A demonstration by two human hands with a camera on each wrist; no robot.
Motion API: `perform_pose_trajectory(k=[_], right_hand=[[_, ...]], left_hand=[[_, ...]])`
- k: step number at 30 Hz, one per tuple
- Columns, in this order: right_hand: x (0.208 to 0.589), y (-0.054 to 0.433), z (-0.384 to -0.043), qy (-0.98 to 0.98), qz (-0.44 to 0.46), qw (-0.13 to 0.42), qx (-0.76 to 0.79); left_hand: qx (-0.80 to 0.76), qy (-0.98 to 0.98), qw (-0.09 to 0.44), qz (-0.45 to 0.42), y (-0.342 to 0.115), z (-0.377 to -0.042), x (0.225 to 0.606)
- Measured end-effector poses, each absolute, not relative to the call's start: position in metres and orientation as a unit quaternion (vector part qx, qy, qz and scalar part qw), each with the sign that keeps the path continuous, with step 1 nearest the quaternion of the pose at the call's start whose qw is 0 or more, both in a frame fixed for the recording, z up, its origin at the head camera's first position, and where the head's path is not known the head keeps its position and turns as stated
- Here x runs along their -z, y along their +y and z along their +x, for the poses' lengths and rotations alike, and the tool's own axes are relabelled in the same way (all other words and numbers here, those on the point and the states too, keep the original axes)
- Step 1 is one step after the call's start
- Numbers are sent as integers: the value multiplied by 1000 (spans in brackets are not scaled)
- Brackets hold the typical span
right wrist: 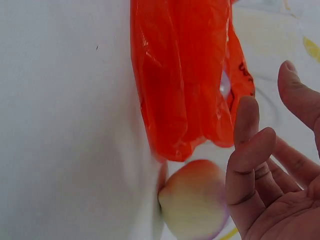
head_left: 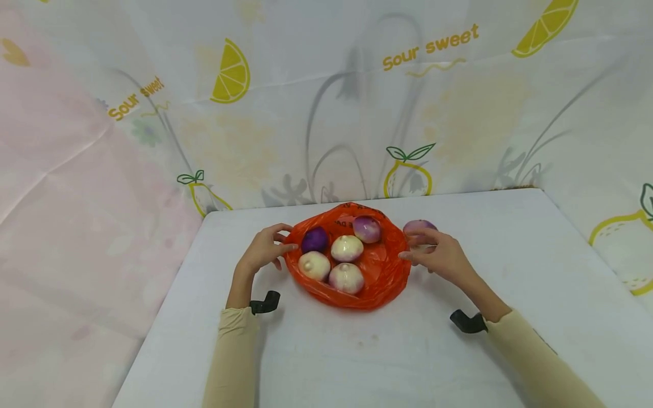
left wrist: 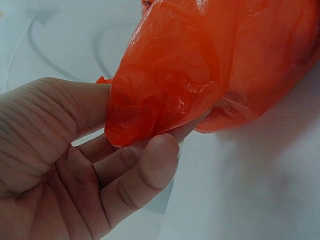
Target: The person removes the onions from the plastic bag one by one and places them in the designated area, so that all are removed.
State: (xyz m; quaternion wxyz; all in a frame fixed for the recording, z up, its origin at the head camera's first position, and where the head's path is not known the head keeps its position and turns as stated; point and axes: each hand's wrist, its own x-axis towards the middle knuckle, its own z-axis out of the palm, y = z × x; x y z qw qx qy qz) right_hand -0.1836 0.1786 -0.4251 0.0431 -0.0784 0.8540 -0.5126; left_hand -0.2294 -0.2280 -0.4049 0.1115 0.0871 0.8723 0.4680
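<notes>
An orange-red plastic bag (head_left: 380, 283) stands with its mouth spread wide, and several glossy onions lie inside, among them a dark purple onion (head_left: 314, 239) and a white onion (head_left: 347, 249). At the bag's left rim, my left hand (head_left: 262, 249) holds the plastic between thumb and fingers; the left wrist view shows the thumb partly hidden behind the film. My right hand (head_left: 436, 256) is beside the right rim, its fingers loosely bent and apart, gripping nothing. Close to those fingers, outside the bag, rests a purple-and-white onion (right wrist: 192, 200).
The bag stands on a white-covered table (head_left: 367, 362). Behind it hangs a cloth backdrop (head_left: 306, 113) printed with lemons and lettering. Dark camera mounts stick out from the left wrist (head_left: 265, 302) and the right wrist (head_left: 466, 322).
</notes>
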Motion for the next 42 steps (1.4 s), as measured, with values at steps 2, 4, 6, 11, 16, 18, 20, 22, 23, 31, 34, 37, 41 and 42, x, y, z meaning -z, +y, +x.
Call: perform_pose_trajectory(k=[2, 4, 6, 11, 16, 18, 20, 22, 23, 31, 34, 37, 41, 42], right_hand=[[425, 173, -184, 857, -82, 47, 507], [426, 168, -184, 860, -91, 49, 500], [427, 163, -184, 864, -100, 52, 491], [428, 150, -184, 865, -119, 66, 484], [429, 137, -183, 864, -136, 66, 479], [428, 133, -182, 864, -144, 65, 478], [428, 128, -181, 863, -149, 67, 478], [429, 123, -178, 867, -155, 67, 469], [428, 121, -176, 868, -160, 68, 464], [426, 106, -169, 863, -180, 67, 468], [429, 103, -169, 860, -178, 72, 473], [431, 100, -169, 862, -172, 78, 470], [434, 96, -169, 870, -160, 80, 459], [435, 94, -169, 873, -159, 79, 454]], left_hand=[[-467, 873, 112, 86, -228, -229, 405], [-468, 873, 112, 84, -228, -228, 404], [-468, 873, 112, 82, -228, -227, 403], [-468, 873, 114, 82, -228, -227, 403], [-469, 872, 115, 80, -227, -228, 404], [-469, 872, 114, 78, -227, -229, 404], [-467, 873, 114, 78, -228, -229, 405], [-468, 873, 116, 79, -228, -228, 405], [-470, 872, 116, 78, -228, -228, 405], [-468, 873, 111, 81, -228, -229, 405], [-468, 873, 113, 81, -228, -230, 406], [-466, 874, 112, 80, -228, -229, 406], [-464, 875, 111, 84, -227, -228, 405], [-464, 875, 112, 85, -226, -228, 405]])
